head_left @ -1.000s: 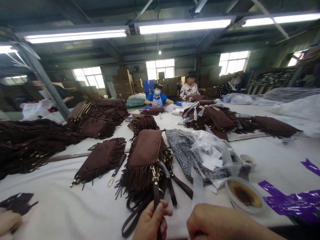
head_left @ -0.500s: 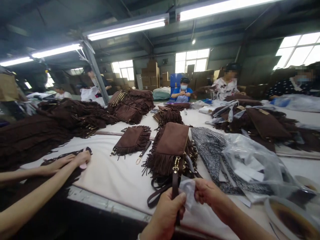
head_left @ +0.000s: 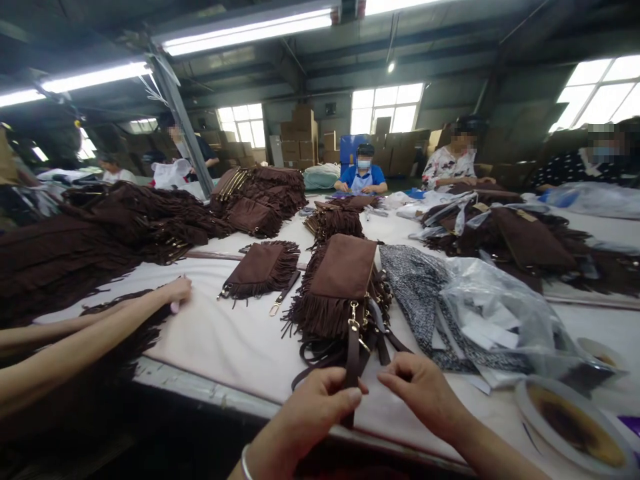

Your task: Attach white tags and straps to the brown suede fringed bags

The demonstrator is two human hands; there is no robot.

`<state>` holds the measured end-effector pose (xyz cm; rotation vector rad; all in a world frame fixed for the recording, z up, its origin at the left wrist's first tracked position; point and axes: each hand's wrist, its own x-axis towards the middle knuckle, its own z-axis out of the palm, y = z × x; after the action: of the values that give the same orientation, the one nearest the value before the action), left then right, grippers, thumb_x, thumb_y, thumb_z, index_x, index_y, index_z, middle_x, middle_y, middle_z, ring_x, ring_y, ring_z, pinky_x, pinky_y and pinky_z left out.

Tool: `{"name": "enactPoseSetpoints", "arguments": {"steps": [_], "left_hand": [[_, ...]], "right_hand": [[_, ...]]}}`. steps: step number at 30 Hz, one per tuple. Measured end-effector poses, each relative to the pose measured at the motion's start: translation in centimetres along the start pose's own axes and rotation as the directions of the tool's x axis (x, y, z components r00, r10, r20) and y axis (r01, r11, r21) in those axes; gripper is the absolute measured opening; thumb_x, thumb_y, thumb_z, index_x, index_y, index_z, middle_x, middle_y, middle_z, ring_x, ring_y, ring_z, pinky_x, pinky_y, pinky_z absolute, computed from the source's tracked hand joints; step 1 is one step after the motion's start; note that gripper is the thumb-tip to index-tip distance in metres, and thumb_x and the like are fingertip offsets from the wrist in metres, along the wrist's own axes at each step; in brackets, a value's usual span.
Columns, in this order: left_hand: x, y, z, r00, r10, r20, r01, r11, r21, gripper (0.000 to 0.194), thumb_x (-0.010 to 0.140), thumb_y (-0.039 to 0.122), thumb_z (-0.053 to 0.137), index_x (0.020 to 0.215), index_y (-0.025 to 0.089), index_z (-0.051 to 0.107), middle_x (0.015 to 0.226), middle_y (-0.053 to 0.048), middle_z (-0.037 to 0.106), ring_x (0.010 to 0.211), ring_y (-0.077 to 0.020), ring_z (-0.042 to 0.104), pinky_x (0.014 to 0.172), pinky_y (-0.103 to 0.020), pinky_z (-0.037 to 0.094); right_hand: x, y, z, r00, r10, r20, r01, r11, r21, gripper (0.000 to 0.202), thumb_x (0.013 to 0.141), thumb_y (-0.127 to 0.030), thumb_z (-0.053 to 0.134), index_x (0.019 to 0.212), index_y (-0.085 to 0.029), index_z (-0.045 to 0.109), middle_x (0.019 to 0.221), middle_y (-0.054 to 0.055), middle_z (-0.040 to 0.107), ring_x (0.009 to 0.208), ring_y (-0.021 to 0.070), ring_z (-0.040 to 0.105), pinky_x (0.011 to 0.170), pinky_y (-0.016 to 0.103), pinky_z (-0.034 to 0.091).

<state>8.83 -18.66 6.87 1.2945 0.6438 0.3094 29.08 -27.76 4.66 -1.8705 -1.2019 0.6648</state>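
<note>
My left hand (head_left: 320, 407) grips a dark brown strap (head_left: 353, 350) between thumb and fingers. The strap hangs from a gold clasp on a brown fringed bag (head_left: 345, 267), which lies on top of others in a small stack. My right hand (head_left: 425, 393) is closed in a pinch just right of the strap, close to other dark straps at the bag's corner. What its fingertips hold, if anything, cannot be made out. Left of the stack lie another fringed bag (head_left: 260, 267) and a short wristlet strap (head_left: 285, 293) with a gold clip.
A co-worker's arms (head_left: 150, 307) reach in from the left over brown fringed pieces. To the right are grey speckled fabric (head_left: 415, 293), a clear plastic bag (head_left: 500, 313) and a tub of brown liquid (head_left: 575, 420). Brown bags are heaped (head_left: 255, 193) farther back; several people sit beyond.
The translucent plastic piece between my hands is no longer visible. My right hand has shifted slightly and my left hand still holds the strap. The co-worker's hand at left has moved right and up.
</note>
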Motion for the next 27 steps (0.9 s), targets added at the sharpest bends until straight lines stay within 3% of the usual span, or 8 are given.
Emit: {"name": "enactPoseSetpoints", "arguments": {"steps": [4,8,12,17,22,24,27], "left_hand": [[1.4,1.6,0.2,0.997,0.034,-0.062,-0.046,0.978,-0.203,0.037,0.069,0.043,0.078,0.086,0.011,0.070,0.065,-0.002,0.060,0.050,-0.0086,0.045,0.050,-0.023,0.031],[3.2,1.3,1.5,0.977,0.100,-0.186,-0.119,0.988,-0.095,0.029,0.069,0.037,0.077,0.078,0.011,0.070,0.060,-0.003,0.060,0.054,-0.0120,0.051,0.054,-0.025,0.038],[3.8,0.3,2.1,0.955,0.147,-0.260,-0.131,0.989,0.074,0.021,0.074,0.031,0.071,0.079,0.011,0.071,0.061,-0.001,0.059,0.055,-0.0112,0.048,0.054,-0.024,0.038],[3.6,0.5,2.2,0.943,0.185,-0.277,-0.148,0.978,0.147,0.015,0.073,0.025,0.070,0.079,0.012,0.073,0.065,-0.001,0.062,0.060,-0.0117,0.048,0.056,-0.023,0.038],[3.4,1.1,2.5,0.948,0.213,-0.235,-0.180,0.972,0.152,0.013,0.072,0.023,0.071,0.079,0.013,0.075,0.078,-0.005,0.070,0.076,-0.0183,0.058,0.071,-0.026,0.045],[3.4,0.8,2.6,0.955,0.197,-0.222,-0.169,0.976,0.139,0.013,0.071,0.024,0.072,0.078,0.014,0.075,0.078,-0.005,0.071,0.078,-0.0194,0.059,0.073,-0.027,0.045],[3.4,0.0,2.5,0.970,0.128,-0.207,-0.110,0.989,0.100,0.016,0.070,0.028,0.075,0.077,0.014,0.074,0.075,-0.004,0.068,0.073,-0.0170,0.056,0.068,-0.026,0.043]], "right_hand": [[-0.8,-0.4,0.8,0.998,-0.036,0.056,0.039,0.998,-0.046,0.028,0.076,-0.034,0.065,0.055,-0.019,0.059,0.059,-0.001,0.059,0.060,0.0148,0.053,0.058,0.026,0.038],[-1.4,-0.9,0.4,0.995,-0.047,0.089,0.051,0.998,-0.035,0.024,0.077,-0.033,0.066,0.057,-0.019,0.062,0.061,-0.001,0.061,0.062,0.0152,0.054,0.060,0.026,0.038],[-1.8,-0.9,-0.2,0.991,-0.037,0.129,0.036,0.999,0.009,0.026,0.079,-0.037,0.064,0.062,-0.018,0.066,0.065,0.000,0.062,0.065,0.0161,0.056,0.062,0.026,0.039],[-2.0,-0.9,0.0,0.988,-0.020,0.151,0.012,0.999,0.050,0.026,0.080,-0.038,0.063,0.065,-0.017,0.069,0.066,0.000,0.062,0.068,0.0173,0.057,0.063,0.027,0.039],[-1.6,-0.8,0.2,0.990,-0.032,0.138,0.015,0.992,0.124,0.019,0.078,-0.035,0.066,0.077,-0.020,0.076,0.072,0.002,0.066,0.073,0.0194,0.060,0.067,0.028,0.042],[-1.4,-0.9,0.3,0.990,-0.042,0.136,0.019,0.986,0.165,0.019,0.078,-0.035,0.066,0.084,-0.021,0.078,0.076,0.002,0.069,0.076,0.0204,0.061,0.070,0.029,0.044],[-1.0,-1.3,0.3,0.988,-0.090,0.128,0.068,0.984,0.164,0.019,0.079,-0.036,0.065,0.076,-0.020,0.076,0.074,0.002,0.067,0.073,0.0186,0.059,0.069,0.028,0.043]]}}
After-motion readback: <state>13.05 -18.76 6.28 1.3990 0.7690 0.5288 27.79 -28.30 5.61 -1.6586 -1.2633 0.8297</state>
